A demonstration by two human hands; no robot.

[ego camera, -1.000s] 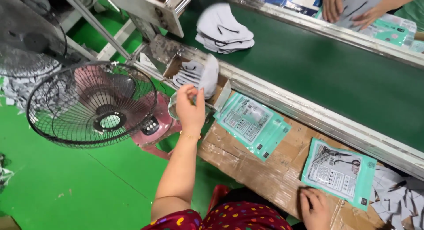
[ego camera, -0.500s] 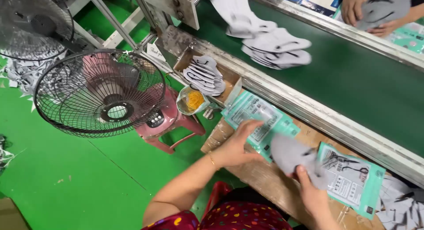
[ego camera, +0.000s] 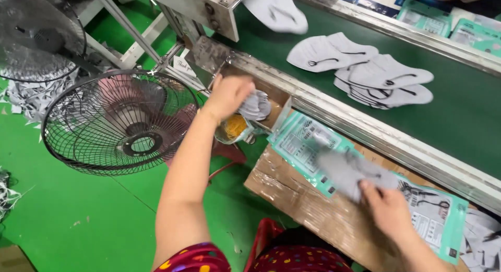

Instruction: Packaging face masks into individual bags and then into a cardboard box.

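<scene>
My left hand reaches into a small cardboard box beside the conveyor, its fingers on a stack of grey face masks. My right hand holds a grey mask, blurred by motion, over a teal printed packaging bag on the brown cardboard work surface. A second teal bag lies to its left. Several grey masks with black ear loops lie on the green conveyor belt.
A black wire-guard fan stands at left over the green floor, with another fan behind it. A clear cup with yellow contents sits below the box. Another person's hands and teal bags are across the belt.
My left hand went from the cardboard surface back up into the mask box. My right hand shifted the grey mask over the teal bag. The masks on the belt travelled to the right.
</scene>
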